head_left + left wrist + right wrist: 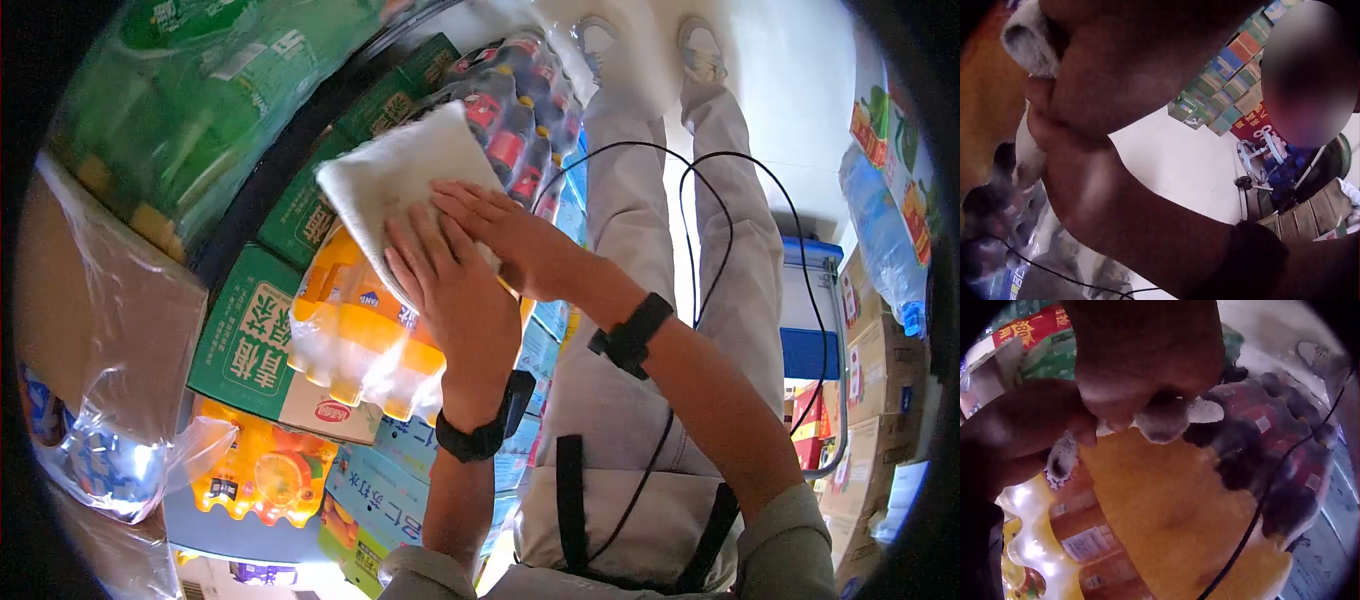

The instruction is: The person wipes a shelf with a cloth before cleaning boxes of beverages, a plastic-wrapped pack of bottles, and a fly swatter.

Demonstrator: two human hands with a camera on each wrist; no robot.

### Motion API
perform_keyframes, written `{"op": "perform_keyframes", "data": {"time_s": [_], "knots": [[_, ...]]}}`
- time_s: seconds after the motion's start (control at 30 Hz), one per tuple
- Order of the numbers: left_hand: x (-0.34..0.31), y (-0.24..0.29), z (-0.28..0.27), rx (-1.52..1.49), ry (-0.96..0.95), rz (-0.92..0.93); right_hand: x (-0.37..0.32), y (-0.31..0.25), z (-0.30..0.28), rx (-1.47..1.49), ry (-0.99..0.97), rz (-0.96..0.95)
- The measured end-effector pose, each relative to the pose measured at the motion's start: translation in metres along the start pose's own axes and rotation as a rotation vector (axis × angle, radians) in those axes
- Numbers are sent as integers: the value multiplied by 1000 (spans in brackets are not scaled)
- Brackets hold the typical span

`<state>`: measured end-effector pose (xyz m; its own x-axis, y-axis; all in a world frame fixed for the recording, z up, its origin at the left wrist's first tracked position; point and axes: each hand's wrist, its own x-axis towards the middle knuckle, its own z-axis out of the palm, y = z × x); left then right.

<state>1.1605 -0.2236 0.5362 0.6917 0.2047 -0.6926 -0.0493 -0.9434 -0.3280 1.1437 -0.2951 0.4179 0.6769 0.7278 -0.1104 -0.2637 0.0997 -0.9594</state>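
A folded white cloth lies at a tilt over a plastic-wrapped pack of orange soda bottles. My left hand grips the cloth's near edge, fingers spread along its upper face and thumb hidden from the head view. Close beside it, my right hand holds the cloth's right side, fingertips on top. In the right wrist view, a thumb of the right hand bends under the cloth's edge. The left wrist view shows the rolled cloth edge between the two hands.
A wrapped pack of dark cola bottles stands beyond the cloth. Green cartons and blue cartons surround the sodas. Green bottles are at upper left. A black cable loops over the person's legs. Brown boxes stand right.
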Motion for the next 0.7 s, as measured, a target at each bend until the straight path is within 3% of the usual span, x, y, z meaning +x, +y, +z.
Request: {"op": "perform_keyframes", "data": {"time_s": [0.07,0.17,0.27,0.33,0.5,0.63,0.7], "knots": [[-15,-4,-10,-48,-35,37,-14,-13,4,38,-7,64],[-46,-18,-46,-118,-133,61,-27,-43,22,-33,-10,-19],[-71,-31,-66,5,-241,-17,-21,-79,20,-109,-61,16],[-70,-28,-69,-24,-213,-77,-14,-84,16,-67,-78,20],[-32,-21,-39,-27,-58,-43,3,-46,6,-115,-120,33],[-4,-12,-2,-75,54,26,2,-15,4,-213,-34,82],[0,-10,7,-125,24,76,-9,-5,9,-155,11,117]]}}
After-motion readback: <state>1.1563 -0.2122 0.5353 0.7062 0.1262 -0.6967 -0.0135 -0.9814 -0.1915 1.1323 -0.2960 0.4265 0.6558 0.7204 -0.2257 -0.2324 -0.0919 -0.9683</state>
